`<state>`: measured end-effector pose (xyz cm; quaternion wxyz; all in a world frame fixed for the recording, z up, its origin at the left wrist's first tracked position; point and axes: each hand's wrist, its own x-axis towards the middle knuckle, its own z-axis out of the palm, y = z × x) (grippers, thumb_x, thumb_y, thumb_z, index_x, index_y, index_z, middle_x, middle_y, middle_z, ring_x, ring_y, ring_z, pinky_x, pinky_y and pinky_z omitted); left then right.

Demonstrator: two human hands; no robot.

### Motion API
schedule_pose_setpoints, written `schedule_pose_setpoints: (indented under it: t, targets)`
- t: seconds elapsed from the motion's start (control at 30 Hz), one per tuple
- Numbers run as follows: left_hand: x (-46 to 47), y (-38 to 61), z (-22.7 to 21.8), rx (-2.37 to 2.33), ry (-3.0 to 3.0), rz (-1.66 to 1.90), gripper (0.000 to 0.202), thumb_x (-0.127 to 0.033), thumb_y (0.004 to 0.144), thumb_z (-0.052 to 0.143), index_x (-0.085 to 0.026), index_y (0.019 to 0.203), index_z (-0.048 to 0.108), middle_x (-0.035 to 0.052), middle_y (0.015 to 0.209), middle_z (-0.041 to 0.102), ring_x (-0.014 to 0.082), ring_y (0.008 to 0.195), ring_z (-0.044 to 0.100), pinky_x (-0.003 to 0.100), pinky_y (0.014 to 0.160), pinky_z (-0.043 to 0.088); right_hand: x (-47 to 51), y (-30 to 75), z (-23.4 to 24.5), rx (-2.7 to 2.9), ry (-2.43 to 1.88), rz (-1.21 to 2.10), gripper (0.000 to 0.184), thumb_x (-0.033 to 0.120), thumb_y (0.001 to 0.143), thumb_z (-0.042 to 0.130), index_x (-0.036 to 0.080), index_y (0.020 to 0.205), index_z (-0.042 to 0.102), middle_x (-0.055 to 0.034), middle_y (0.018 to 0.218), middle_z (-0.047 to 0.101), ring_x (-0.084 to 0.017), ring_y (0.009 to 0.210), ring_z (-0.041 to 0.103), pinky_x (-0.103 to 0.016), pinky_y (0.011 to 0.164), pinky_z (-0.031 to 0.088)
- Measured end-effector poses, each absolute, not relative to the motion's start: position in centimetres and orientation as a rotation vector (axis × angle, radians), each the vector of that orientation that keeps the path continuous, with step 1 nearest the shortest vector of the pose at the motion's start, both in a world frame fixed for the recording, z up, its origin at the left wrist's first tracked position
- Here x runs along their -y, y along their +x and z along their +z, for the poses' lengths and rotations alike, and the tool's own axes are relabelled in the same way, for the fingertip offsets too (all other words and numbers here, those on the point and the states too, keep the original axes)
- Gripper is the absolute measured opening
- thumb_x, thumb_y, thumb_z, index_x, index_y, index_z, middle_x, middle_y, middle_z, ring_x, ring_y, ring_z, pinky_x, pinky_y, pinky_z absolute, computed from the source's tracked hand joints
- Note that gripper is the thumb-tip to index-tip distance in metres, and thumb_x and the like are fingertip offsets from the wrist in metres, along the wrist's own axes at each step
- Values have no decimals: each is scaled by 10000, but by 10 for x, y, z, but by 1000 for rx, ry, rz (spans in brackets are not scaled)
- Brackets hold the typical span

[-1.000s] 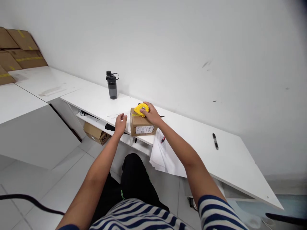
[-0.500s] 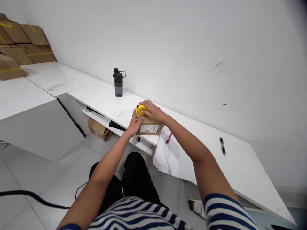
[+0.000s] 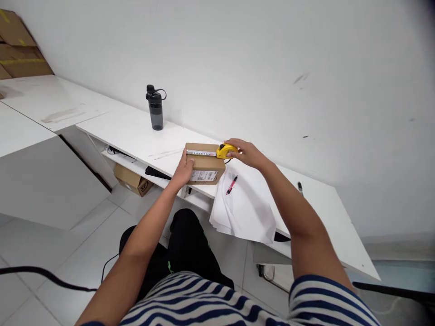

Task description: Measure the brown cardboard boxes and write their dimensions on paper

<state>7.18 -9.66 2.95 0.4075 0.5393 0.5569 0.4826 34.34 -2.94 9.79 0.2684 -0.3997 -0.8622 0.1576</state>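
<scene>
A small brown cardboard box (image 3: 205,170) with a white label stands near the front edge of the white desk (image 3: 136,136). My right hand (image 3: 246,153) grips a yellow tape measure (image 3: 225,151) at the box's right top corner. Its tape blade (image 3: 201,153) is drawn out across the top of the box. My left hand (image 3: 183,169) is closed on the box's left end, with the thumb pressing the blade's tip at the left edge.
A stack of white papers (image 3: 244,208) with a red pen (image 3: 231,185) on it overhangs the desk edge to the right of the box. A dark water bottle (image 3: 155,108) stands by the wall. A black marker (image 3: 300,187) lies further right. Cardboard boxes (image 3: 131,179) sit under the desk.
My right hand has pulled the tape measure from the box's left side to its right corner, drawing the blade out. My left hand moved onto the box's left end and holds the tip.
</scene>
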Motion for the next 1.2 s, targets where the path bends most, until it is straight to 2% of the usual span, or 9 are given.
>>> schedule_pose_setpoints:
  t: [0.2,0.43,0.67,1.03,1.2]
  targets:
    - [97,70,31,-1374,1355,1226,779,-367,957,465,-215,1648,140,5,1705,258,222,1569,272,329,1287,195,35,354,107,2345,-1110,424,465,389,876,625,325,1335,644,-39,1409,637,-290,1208,624,-474,949,554]
    - [98,69,35,-1350,1314,1151,765,-351,968,418,-177,1649,115,35,1706,254,220,1561,291,354,1284,212,35,375,106,2294,-1219,421,464,378,843,645,311,1301,681,-31,1376,667,-296,1197,634,-474,947,557]
    - [97,71,36,-1374,1324,1176,769,-339,953,425,-160,1645,142,31,1710,239,215,1575,255,331,1294,164,43,370,111,2286,-1265,456,472,367,818,683,317,1287,698,-12,1375,674,-281,1190,638,-462,964,555]
    - [95,71,30,-1331,1348,1252,724,-329,933,481,-224,1618,271,9,1665,359,233,1556,303,349,1293,195,51,371,107,2346,-1238,358,471,366,856,634,309,1321,674,-37,1379,669,-303,1172,650,-512,951,565]
    - [94,71,29,-1385,1318,1204,776,-348,935,477,-178,1637,195,36,1702,265,228,1573,262,345,1298,171,54,371,100,2331,-1230,330,491,373,864,615,307,1349,645,-42,1410,649,-305,1201,642,-512,958,561]
